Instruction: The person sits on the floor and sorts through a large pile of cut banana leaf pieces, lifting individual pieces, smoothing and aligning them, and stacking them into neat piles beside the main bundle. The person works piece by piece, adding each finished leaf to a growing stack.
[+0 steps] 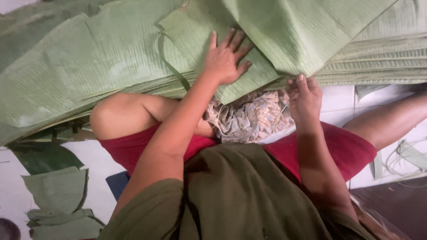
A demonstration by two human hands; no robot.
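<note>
Fingers (231,42) of the left hand (224,60) spread flat on a banana leaf (209,26) (topmost of the stack); right hand (304,95) pinches the leaf's near edge above a patterned cloth (251,115)

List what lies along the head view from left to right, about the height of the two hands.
Large banana leaf → left hand pressing a folded leaf sheet → right hand at the leaf edge → stacked banana leaves.
</note>
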